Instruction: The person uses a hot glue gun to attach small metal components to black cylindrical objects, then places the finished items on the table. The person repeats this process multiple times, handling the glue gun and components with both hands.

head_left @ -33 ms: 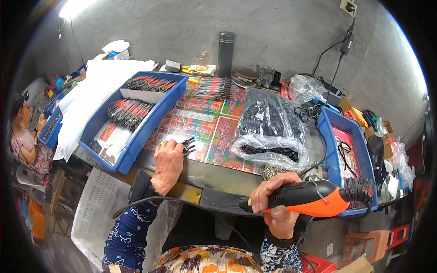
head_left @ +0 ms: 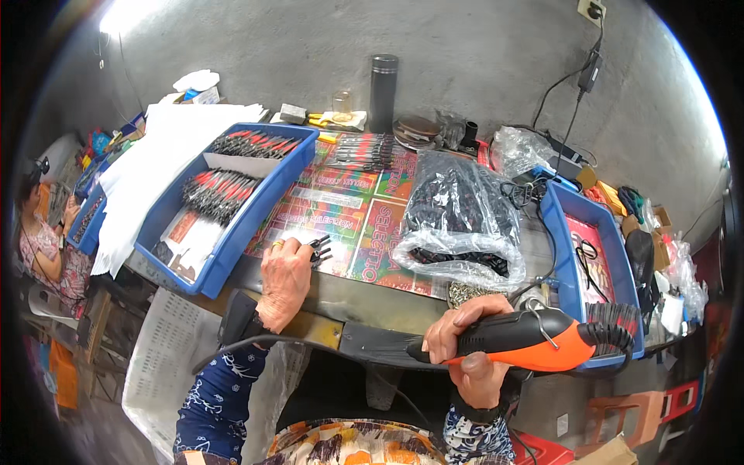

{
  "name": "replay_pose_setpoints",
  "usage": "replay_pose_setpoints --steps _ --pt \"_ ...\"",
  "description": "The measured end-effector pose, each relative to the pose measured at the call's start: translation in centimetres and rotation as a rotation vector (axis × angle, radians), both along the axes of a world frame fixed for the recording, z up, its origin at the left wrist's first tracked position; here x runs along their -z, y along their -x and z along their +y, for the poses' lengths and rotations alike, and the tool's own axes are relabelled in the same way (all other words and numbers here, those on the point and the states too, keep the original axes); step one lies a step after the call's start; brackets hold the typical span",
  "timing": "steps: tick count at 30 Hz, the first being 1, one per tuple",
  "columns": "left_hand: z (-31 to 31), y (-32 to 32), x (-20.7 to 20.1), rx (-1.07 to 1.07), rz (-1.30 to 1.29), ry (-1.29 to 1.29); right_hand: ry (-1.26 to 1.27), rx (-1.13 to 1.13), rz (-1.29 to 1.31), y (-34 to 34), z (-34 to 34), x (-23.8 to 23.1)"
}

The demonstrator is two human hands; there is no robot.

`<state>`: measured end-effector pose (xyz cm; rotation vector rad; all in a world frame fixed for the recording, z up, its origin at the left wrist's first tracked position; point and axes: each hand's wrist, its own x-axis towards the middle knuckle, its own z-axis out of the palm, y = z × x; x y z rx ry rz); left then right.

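Note:
My left hand [head_left: 285,277], wearing a ring, is closed at the near edge of a colourful printed mat [head_left: 329,203]. Small black parts [head_left: 320,250] stick out beyond its fingers; their hidden ends cannot be made out. In my right hand [head_left: 473,341] is an orange and black corded electric screwdriver [head_left: 535,341], held level above the table's front edge. Its black nose points left and a wire hook stands on its body. Just behind it lies a clear plastic bag [head_left: 465,225] full of dark parts, beside a pile of small screws [head_left: 467,293].
To the left a blue tray [head_left: 225,256] holds rows of black and red parts. Another blue tray [head_left: 632,298] stands right, with scissors [head_left: 595,271]. A row of similar parts [head_left: 363,152] and a black flask [head_left: 384,93] are behind. Another person [head_left: 46,248] sits far left.

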<state>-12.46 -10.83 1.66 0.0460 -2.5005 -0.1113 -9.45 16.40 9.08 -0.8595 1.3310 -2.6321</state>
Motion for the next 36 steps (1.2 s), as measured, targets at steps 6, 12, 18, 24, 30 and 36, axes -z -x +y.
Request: replay_pose_setpoints --steps 6,12,18,24,30,36 --pt "-0.8 3.9 -3.6 0.124 -0.032 -0.119 0.005 0.069 -0.027 0.4 0.6 0.0" --pt "-0.3 12.4 -5.0 0.107 0.055 0.033 0.06 0.046 -0.047 1.0 1.7 0.6" --pt "-0.3 19.1 -2.7 0.076 0.04 0.104 0.264 -0.22 0.095 3.5 3.1 2.1" --pt "-0.8 23.6 -0.2 0.069 0.015 0.159 0.083 0.155 0.04 3.7 2.7 2.5" --pt "-1.0 26.1 1.4 -0.027 -0.033 0.298 0.096 0.22 0.023 4.3 2.4 2.9" --pt "-1.0 25.6 1.8 0.041 0.014 0.326 0.076 0.194 -0.01 4.1 2.4 2.8"
